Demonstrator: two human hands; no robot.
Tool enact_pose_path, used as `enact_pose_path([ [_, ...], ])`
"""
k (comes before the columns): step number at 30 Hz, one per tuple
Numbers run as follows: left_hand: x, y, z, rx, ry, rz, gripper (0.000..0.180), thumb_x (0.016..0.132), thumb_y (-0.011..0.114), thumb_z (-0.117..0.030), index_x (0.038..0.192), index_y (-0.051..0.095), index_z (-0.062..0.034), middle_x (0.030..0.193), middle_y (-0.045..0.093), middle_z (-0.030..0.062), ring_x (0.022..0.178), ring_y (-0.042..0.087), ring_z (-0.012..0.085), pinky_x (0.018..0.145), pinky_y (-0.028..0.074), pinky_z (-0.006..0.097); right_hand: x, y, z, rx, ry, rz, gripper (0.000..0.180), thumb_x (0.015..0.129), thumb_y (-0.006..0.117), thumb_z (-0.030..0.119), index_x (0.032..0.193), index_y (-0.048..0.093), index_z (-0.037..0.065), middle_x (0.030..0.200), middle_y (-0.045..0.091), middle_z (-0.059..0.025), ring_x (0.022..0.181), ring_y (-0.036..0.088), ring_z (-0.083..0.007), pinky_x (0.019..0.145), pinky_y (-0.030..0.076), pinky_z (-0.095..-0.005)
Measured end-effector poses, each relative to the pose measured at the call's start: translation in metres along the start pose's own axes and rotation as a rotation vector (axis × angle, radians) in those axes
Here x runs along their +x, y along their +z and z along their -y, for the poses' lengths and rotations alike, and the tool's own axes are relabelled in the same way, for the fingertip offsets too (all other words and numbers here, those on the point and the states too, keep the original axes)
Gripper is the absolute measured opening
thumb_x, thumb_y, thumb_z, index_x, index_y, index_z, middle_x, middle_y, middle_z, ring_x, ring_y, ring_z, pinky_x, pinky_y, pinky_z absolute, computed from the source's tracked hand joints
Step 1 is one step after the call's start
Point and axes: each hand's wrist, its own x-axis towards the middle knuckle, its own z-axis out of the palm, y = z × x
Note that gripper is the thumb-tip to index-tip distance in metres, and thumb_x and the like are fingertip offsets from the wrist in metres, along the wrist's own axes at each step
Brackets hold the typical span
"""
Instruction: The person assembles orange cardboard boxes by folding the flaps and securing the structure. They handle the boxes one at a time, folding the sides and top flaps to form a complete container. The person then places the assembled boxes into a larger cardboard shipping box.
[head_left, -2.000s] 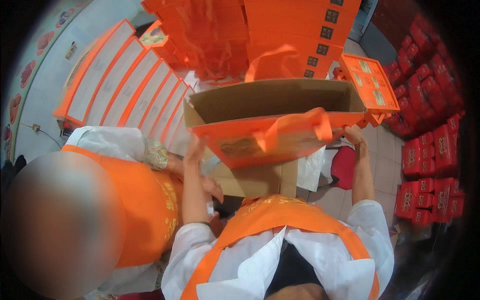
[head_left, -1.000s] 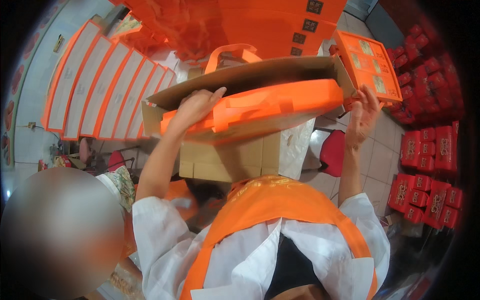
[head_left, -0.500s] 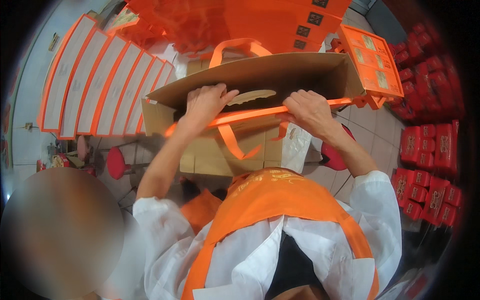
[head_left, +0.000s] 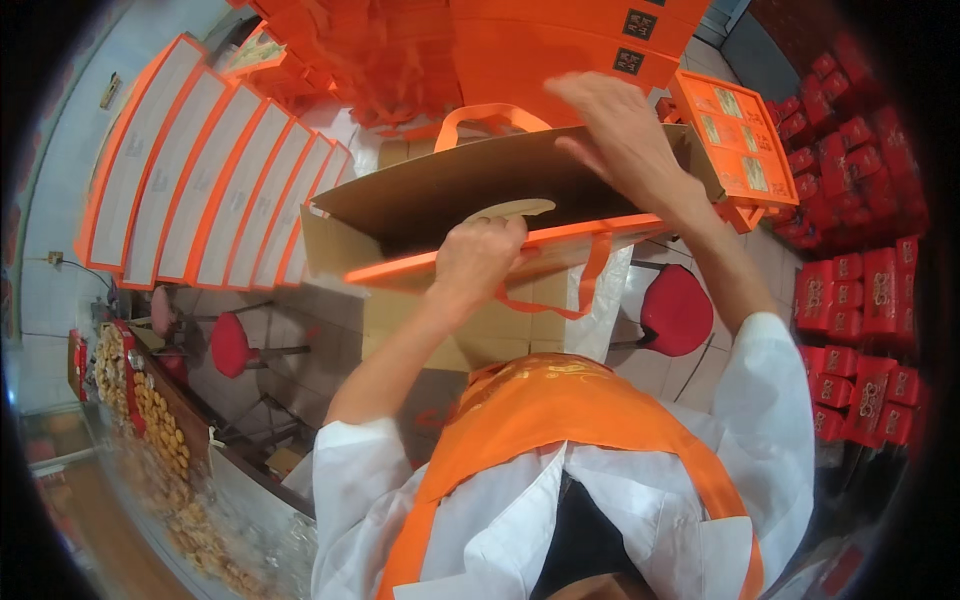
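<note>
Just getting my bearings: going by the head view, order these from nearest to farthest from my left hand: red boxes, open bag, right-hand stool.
1. Open bag: touching the left hand, which is at its near edge.
2. Right-hand stool: off to the right.
3. Red boxes: far right, past the stool.

Dark square character labels (head_left: 641, 24) mark the orange boxes (head_left: 540, 50), and gold lettering (head_left: 562, 372) the apron (head_left: 560, 412).

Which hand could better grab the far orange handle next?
The right hand, probably: it looks free near the looped orange strap handle; the left hand holds the open orange cardboard box by its near edge.
</note>
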Motion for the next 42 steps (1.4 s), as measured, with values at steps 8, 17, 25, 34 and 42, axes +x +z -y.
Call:
enact_pose_path([
  [8,-0.006,0.002,-0.006,0.189,0.064,-0.288,0.033,0.058,0.07,-0.031,0.07,0.047,-0.0112,0.111,0.047,0.006,0.106,0.041,0.0227,0.092,0.03,0.039,-0.038,0.011,-0.014,0.294,-0.163,0.349,0.031,0.08,0.046,0.013,0.111,0.046,0.008,0.106,0.051,-0.0105,0.098,0.049,-0.0255,0.082,0.04,-0.0341],
  [17,-0.003,0.009,-0.003,0.024,0.023,-0.264,0.038,0.056,0.071,-0.029,0.073,0.048,-0.005,0.112,0.05,0.0146,0.11,0.044,0.0274,0.086,0.041,0.038,-0.056,0.013,-0.011,0.761,0.133,0.528,0.032,0.082,0.051,0.026,0.109,0.051,0.008,0.127,0.036,-0.0126,0.119,0.031,-0.0289,0.101,0.017,-0.0389],
  [25,-0.003,0.002,-0.002,-0.059,0.015,-0.175,0.033,0.066,0.067,-0.026,0.081,0.051,-0.0024,0.11,0.052,0.0145,0.107,0.046,0.0277,0.082,0.044,0.035,-0.047,0.024,-0.032,0.292,0.132,0.52,0.035,0.071,0.064,0.019,0.095,0.045,0.003,0.103,0.052,-0.0149,0.097,0.047,-0.0295,0.077,0.039,-0.0365],
  [34,0.042,-0.009,0.034,-0.151,0.046,-0.085,0.026,0.074,0.06,-0.027,0.079,0.051,-0.0026,0.09,0.056,0.0159,0.081,0.055,0.0318,0.06,0.043,0.04,-0.05,0.056,-0.026,0.077,0.083,0.342,0.02,0.068,0.058,0.014,0.081,0.045,0.006,0.072,0.054,-0.0076,0.077,0.053,-0.0269,0.063,0.042,-0.0368],
  [42,0.066,0.028,0.035,0.037,-0.069,0.037,0.023,0.07,0.064,-0.023,0.082,0.05,-0.0089,0.066,0.057,0.007,0.061,0.058,0.0248,0.05,0.044,0.035,-0.047,0.026,-0.014,0.451,0.17,0.226,0.032,0.08,0.054,0.021,0.108,0.049,0.006,0.095,0.056,-0.0104,0.088,0.052,-0.025,0.076,0.041,-0.0305],
])
